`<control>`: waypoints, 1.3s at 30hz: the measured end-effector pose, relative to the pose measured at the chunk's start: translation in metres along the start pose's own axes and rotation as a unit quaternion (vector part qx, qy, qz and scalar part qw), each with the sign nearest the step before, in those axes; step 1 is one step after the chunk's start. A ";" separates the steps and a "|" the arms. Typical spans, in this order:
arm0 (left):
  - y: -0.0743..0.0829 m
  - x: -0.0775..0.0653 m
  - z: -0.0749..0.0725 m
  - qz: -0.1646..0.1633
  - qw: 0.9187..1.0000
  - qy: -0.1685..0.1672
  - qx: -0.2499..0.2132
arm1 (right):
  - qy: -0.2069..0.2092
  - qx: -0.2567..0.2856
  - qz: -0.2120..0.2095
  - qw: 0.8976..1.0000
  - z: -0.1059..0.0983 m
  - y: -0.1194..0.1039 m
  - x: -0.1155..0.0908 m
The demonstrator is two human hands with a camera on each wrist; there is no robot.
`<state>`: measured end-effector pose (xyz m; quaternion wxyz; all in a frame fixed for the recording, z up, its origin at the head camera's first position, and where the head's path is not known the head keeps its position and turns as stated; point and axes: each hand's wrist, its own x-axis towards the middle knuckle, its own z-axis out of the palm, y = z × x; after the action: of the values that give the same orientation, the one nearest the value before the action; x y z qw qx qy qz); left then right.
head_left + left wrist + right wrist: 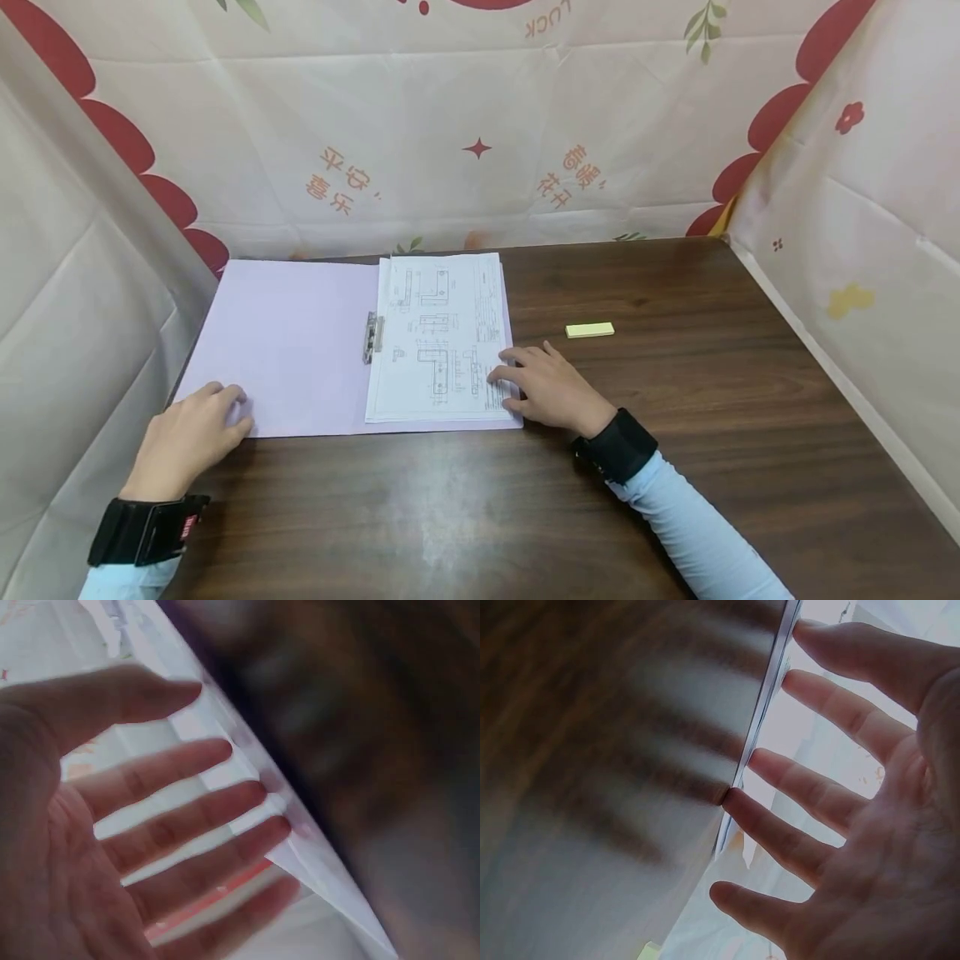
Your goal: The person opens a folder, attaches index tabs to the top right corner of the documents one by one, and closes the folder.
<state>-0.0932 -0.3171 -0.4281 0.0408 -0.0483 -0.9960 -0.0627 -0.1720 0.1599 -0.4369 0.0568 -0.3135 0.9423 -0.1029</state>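
Note:
A lilac folder (292,350) lies spread flat on the table in the head view. A metal clip (372,337) at its fold holds a stack of printed drawing sheets (405,400) over the right half. My left hand (189,429) rests at the folder's lower left corner, its fingertips on the cover. On the right edge of the sheets, my right hand (551,385) touches the paper with spread fingers. Both wrist views show the fingers extended along the folder's edge, with nothing gripped in the left hand (172,802) or the right hand (840,787).
A pale yellow pad of sticky notes (590,330) lies on the brown wooden table (712,400), beyond the right hand. Printed white cloth (480,100) hangs along the back and both sides of the table.

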 end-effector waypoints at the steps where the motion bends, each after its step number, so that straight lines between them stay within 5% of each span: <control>1: -0.002 0.001 0.002 -0.002 1.000 -0.007 -0.006 | -0.001 -0.001 0.001 1.000 0.000 0.000 0.000; 9: -0.007 0.009 0.007 -0.009 0.999 -0.023 -0.042 | -0.001 -0.005 -0.001 1.000 -0.003 0.002 0.000; 17: 0.018 0.010 -0.006 0.039 0.997 0.054 -0.029 | -0.009 -0.004 0.003 1.000 -0.001 0.000 0.000; 24: 0.044 0.013 -0.016 0.099 0.984 0.150 -0.003 | -0.002 -0.007 -0.004 1.000 0.000 0.002 0.000; 29: 0.053 0.018 -0.018 0.125 0.977 0.174 0.011 | 0.016 -0.001 -0.016 1.000 0.000 0.002 0.000; 34: 0.061 0.020 -0.018 0.120 0.978 0.173 0.010 | 0.063 0.005 -0.007 0.998 -0.008 0.010 0.002; 39: 0.076 0.027 -0.019 0.136 0.976 0.168 0.012 | 0.168 0.016 0.108 0.980 -0.019 0.045 -0.001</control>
<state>-0.1104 -0.2418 -0.3973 0.2166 -0.1717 -0.9596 -0.0518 -0.2009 0.1985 -0.4283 -0.0867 -0.1872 0.9649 -0.1625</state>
